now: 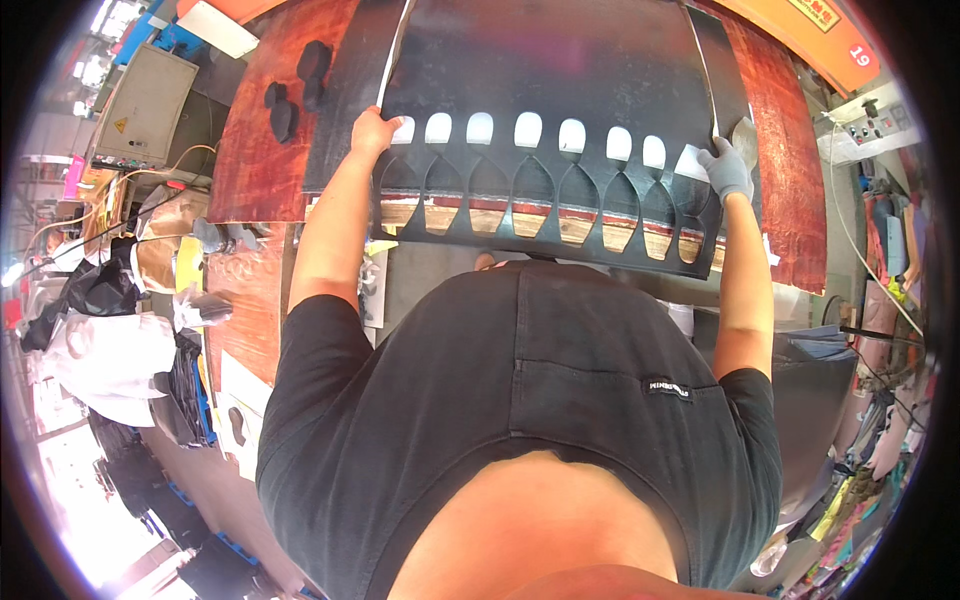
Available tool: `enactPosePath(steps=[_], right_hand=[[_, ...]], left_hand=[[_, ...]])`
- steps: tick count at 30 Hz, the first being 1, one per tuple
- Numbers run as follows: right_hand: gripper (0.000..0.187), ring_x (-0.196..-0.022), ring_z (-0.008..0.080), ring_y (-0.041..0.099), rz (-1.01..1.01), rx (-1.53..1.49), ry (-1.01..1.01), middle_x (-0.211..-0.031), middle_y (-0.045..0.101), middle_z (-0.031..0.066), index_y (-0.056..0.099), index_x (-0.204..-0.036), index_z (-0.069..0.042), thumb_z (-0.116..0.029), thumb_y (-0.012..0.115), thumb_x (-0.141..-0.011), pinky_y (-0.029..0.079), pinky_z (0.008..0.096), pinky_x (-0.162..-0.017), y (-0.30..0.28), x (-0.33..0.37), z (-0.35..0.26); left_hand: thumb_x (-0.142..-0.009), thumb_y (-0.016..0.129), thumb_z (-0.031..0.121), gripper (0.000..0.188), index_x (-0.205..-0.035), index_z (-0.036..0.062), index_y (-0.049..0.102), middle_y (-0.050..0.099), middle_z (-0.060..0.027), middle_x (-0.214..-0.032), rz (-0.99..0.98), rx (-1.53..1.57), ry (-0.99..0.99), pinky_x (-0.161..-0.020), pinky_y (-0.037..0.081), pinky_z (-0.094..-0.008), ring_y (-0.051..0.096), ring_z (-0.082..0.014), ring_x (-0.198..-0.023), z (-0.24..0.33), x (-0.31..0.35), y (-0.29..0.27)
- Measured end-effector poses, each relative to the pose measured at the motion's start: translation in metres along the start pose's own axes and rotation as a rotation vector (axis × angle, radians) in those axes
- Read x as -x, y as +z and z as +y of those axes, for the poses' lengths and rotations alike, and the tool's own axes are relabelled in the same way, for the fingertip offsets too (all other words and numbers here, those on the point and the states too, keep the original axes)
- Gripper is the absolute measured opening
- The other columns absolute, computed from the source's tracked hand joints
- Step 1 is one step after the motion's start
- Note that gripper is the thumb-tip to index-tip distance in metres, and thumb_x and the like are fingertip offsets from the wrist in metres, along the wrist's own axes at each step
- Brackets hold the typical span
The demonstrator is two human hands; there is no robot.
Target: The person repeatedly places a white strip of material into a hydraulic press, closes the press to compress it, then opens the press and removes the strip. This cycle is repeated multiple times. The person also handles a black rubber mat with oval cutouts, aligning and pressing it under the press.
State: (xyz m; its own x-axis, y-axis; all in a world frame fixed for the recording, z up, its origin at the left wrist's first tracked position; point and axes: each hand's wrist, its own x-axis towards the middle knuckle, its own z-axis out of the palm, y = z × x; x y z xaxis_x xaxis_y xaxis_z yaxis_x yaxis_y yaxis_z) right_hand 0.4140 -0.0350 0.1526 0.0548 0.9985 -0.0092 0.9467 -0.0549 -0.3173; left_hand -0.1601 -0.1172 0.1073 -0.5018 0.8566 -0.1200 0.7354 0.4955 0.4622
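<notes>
A large black sheet (560,75) lies before me on the worktable. Along its near edge runs a row of sole-shaped holes, with white showing in their rounded far ends and wood through the near ends. My left hand (374,133), bare, grips the sheet's left edge near the holes. On the opposite edge is my right hand (728,170) in a grey glove, its fingers bent over the sheet's corner region. The undersides of both grips are hidden. The sheet's near strip overhangs the table edge in front of my body.
Dark sole-shaped pieces (314,62) lie on the red-brown board (250,165) at the left. An orange machine beam (845,60) crosses the far right, above a control box (872,128). A grey cabinet (145,105) stands at the far left, near bags and white sheets (110,360).
</notes>
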Motion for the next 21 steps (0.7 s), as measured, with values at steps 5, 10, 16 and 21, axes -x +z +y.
enactPosePath(steps=[5, 10, 16, 21], right_hand=[[0.055, -0.108, 0.0352, 0.057, 0.014, 0.031, -0.009, -0.113, 0.061, 0.0219, 0.052, -0.127, -0.004, -0.031, 0.061, -0.080, 0.044, 0.0394, -0.092, -0.007, 0.003, 0.001], [0.052, -0.103, 0.0348, 0.060, 0.046, -0.046, -0.080, -0.108, 0.063, 0.0223, 0.052, -0.126, -0.004, -0.029, 0.061, -0.081, 0.046, 0.0400, -0.087, -0.003, 0.025, 0.010], [0.061, -0.098, 0.0348, 0.061, 0.429, 0.060, -0.258, -0.104, 0.065, 0.0193, 0.042, -0.133, -0.002, -0.029, 0.063, -0.083, 0.046, 0.0406, -0.084, 0.016, 0.040, 0.034], [0.069, -0.098, 0.0315, 0.060, 0.328, -0.614, 0.260, -0.099, 0.062, 0.0153, 0.036, -0.137, -0.002, -0.035, 0.064, -0.083, 0.044, 0.0393, -0.084, 0.007, 0.018, 0.054]], left_hand=[[-0.079, 0.070, 0.035, 0.051, -0.110, -0.0037, 0.058, 0.068, -0.0183, -0.090, -0.097, 0.023, -0.011, -0.074, 0.050, -0.0377, 0.067, -0.0299, -0.082, 0.003, -0.001, -0.005], [-0.090, 0.061, 0.027, 0.028, -0.096, 0.0007, 0.058, 0.058, -0.0037, -0.069, -0.348, 0.719, -0.123, -0.056, 0.045, -0.0283, 0.053, -0.0147, -0.059, -0.012, 0.028, -0.007], [-0.093, 0.055, 0.022, 0.021, -0.088, 0.0026, 0.058, 0.056, -0.0042, -0.065, -0.299, 0.935, -0.279, -0.055, 0.044, -0.0266, 0.050, -0.0141, -0.053, -0.017, 0.057, -0.002], [-0.091, 0.058, 0.021, 0.020, -0.087, 0.0016, 0.059, 0.059, -0.0039, -0.066, -0.202, 0.917, -0.261, -0.054, 0.042, -0.0268, 0.051, -0.0129, -0.054, -0.014, 0.054, -0.005]])
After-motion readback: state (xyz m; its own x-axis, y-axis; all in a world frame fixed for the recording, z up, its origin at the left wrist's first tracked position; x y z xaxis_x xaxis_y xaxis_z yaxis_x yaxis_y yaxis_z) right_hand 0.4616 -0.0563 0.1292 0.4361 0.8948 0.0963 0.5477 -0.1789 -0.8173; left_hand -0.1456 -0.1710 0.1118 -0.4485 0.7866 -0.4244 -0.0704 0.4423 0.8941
